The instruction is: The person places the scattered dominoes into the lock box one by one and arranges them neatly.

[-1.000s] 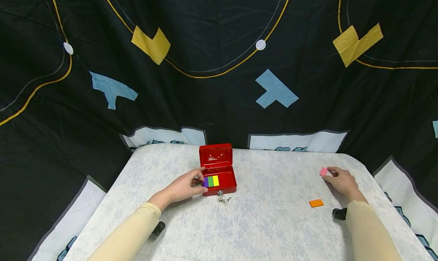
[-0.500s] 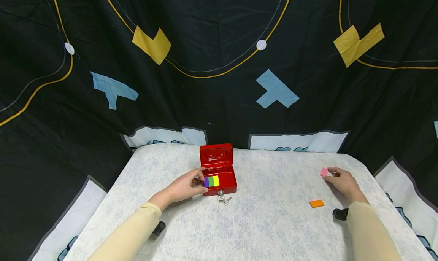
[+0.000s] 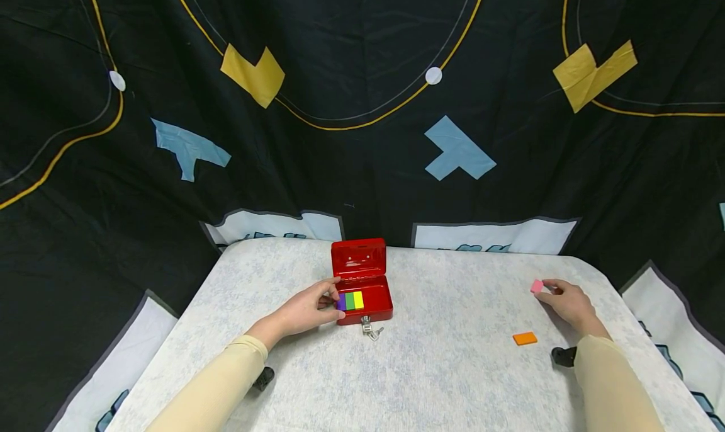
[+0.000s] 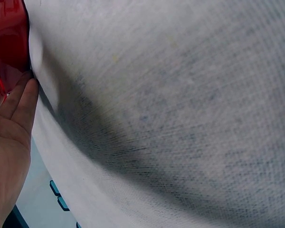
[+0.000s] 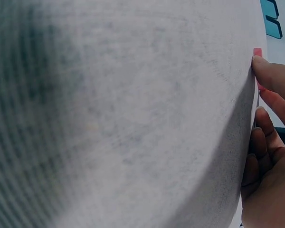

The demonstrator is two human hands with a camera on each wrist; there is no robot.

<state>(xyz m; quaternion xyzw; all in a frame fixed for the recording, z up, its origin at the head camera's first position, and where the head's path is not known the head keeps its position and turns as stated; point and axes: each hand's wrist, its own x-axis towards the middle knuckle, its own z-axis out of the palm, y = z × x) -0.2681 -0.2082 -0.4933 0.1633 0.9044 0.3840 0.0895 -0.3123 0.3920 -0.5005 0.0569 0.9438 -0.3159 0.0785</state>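
Observation:
A small red metal cash box (image 3: 377,301) stands with its lid (image 3: 359,257) raised. Purple (image 3: 342,301), green (image 3: 350,301) and yellow (image 3: 359,300) flat blocks lie side by side in its left part. My left hand (image 3: 300,307) rests against the box's left end, thumb near the front corner and index finger near the rear; in the left wrist view, fairly straight fingers touch the red wall (image 4: 12,42). At the right of the table my right hand (image 3: 569,303) pinches a pink block (image 3: 536,286) between thumb and index finger.
An orange flat block (image 3: 525,338) lies nearer me, left of my right forearm. Keys (image 3: 374,334) hang from the box's front lock. A pale mottled cloth covers the table (image 3: 453,369); a black curtain (image 3: 362,167) hangs behind its far edge.
The view has shifted very slightly. Both hands, the box and the blocks keep their places on the table.

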